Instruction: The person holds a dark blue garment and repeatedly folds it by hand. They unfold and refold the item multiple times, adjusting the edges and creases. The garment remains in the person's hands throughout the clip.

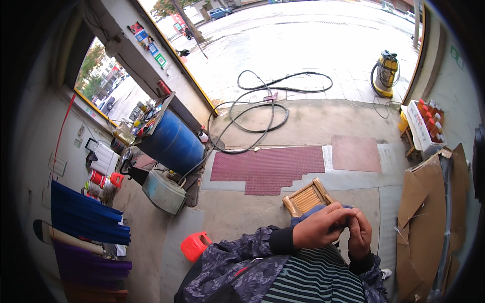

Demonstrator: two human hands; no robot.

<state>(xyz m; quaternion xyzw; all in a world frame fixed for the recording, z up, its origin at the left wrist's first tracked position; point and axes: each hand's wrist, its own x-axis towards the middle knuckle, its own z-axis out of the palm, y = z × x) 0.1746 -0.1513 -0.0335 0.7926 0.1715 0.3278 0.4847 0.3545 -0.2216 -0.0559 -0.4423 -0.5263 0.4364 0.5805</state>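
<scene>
My left hand (316,227) and my right hand (360,235) meet in front of my striped shirt, their fingertips touching. Both have curled, closed fingers. Whatever may be between them is hidden or too small to name. Just beyond the left hand, a small bamboo stool (307,196) stands on the floor, partly covered by my blue-clad leg and the hand. A red plastic jug (195,246) sits on the floor to the left of my sleeve.
A black hose (273,121) lies in loops across the doorway, near a maroon mat (268,164). At left stand a blue barrel (174,141) and a grey machine (164,192). Flattened cardboard (424,227), a white crate (422,129) of bottles and a yellow vacuum cleaner (386,73) are at right.
</scene>
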